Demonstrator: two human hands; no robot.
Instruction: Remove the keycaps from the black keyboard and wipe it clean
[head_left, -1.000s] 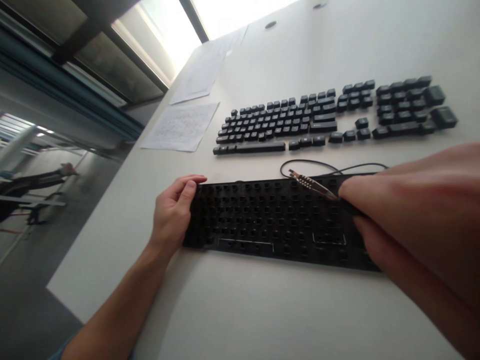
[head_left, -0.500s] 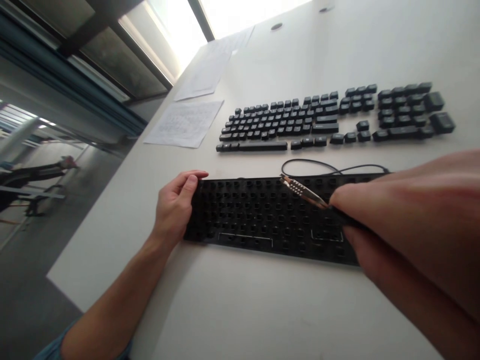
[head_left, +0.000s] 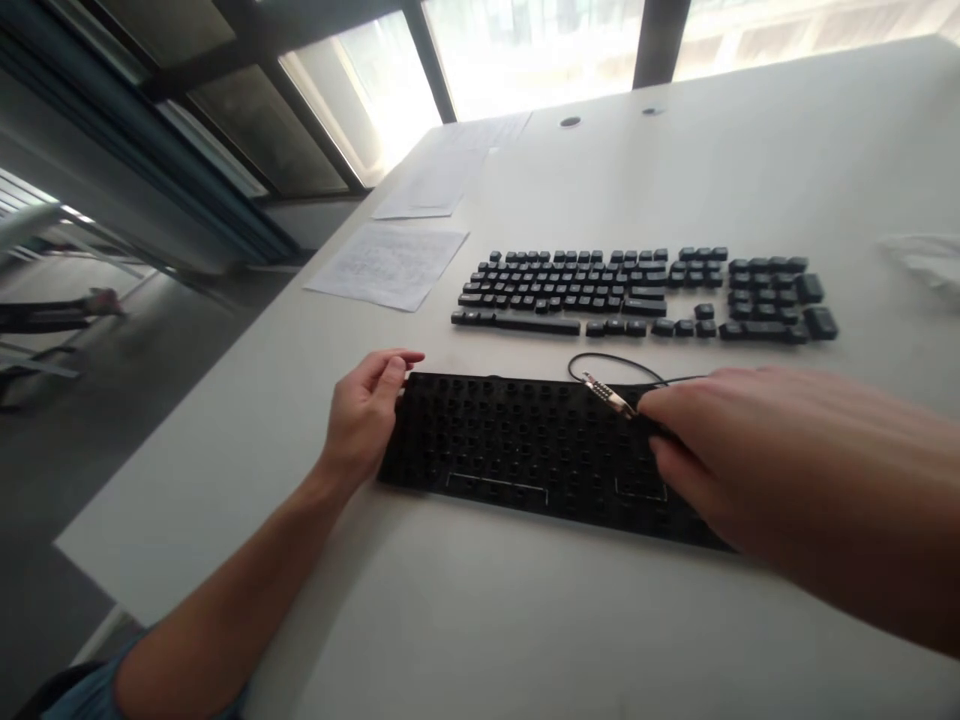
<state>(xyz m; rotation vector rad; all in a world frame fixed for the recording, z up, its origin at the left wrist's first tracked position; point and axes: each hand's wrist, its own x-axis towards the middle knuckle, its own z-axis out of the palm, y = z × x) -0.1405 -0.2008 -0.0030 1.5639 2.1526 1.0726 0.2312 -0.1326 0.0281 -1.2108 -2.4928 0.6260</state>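
A black keyboard base [head_left: 517, 450] without keycaps lies on the white table, its bare switches facing up. My left hand [head_left: 367, 405] holds its left end, thumb uppermost and index finger reaching past the back corner. My right hand [head_left: 720, 450] is closed around what looks like a small brush [head_left: 607, 393], whose narrow head has rows of light dots. The head points toward the back left, over the upper edge of the base. My right hand and forearm hide the right end of the base and most of the tool's handle.
Behind the base, loose black keycaps [head_left: 562, 285] are laid out in keyboard order. A thin black cable [head_left: 611, 356] loops between them and the base. Sheets of paper [head_left: 390, 262] lie at the back left. A pale crumpled item [head_left: 926, 260] sits far right.
My view has tilted up, showing more window. My right hand and the brush appear farther forward, with the brush head slightly lower and to the right in view. My left hand keeps its hold.
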